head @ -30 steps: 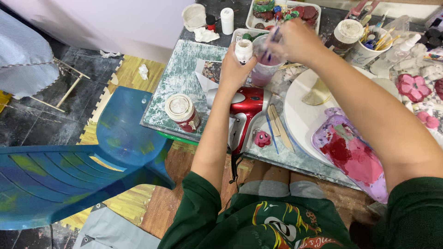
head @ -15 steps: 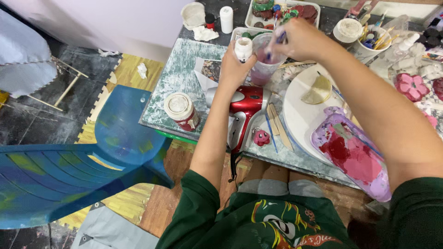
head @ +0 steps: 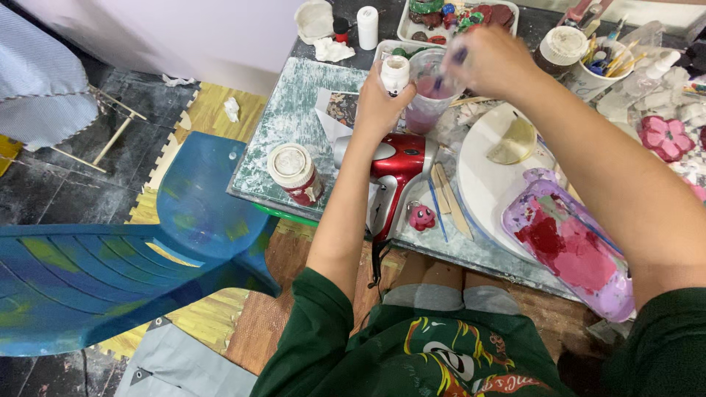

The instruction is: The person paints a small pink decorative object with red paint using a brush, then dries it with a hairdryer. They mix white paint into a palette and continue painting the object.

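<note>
Stirring pink paint in a clear plastic cup (head: 429, 92)

Over the last second the right hand (head: 494, 60) has stayed clamped on a thin stirring stick (head: 450, 68) — dipped in the cup, blurred with motion — while the left hand (head: 382, 103) keeps its grip on a small white bottle (head: 396, 73) beside it at the back of the paint-marked desk (head: 283, 140); little else has shifted, so mixing goes on.

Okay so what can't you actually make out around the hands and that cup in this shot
- Head view: the stirring tool in the right hand is motion-blurred; its kind is unclear.
- The left hand covers the near side of the clear cup and most of the small white bottle.
- The left forearm crosses the red hair dryer, hiding part of it.
- The right forearm covers part of the paint palette.
- The tray of painted pieces is cut by the top edge.
</note>
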